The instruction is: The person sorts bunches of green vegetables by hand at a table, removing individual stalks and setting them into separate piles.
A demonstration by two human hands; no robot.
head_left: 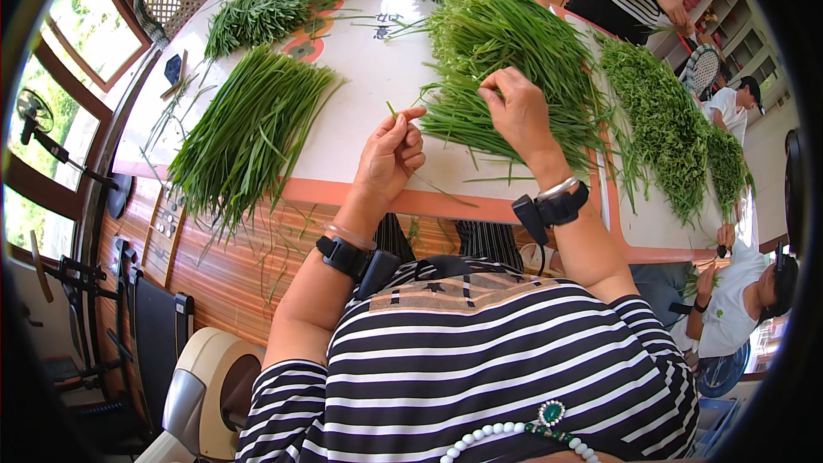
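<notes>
Over the table (360, 77), both hands pinch chives: left hand (390, 154), right hand (519, 111).

Sorted chive bundle (249, 133) left on table (377, 77); loose chive heap (506, 43) right.

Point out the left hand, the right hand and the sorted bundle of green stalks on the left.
left hand (390, 154), head view, knuckles.
right hand (514, 111), head view, back.
sorted bundle (249, 133), head view, mid-stalks.
</notes>
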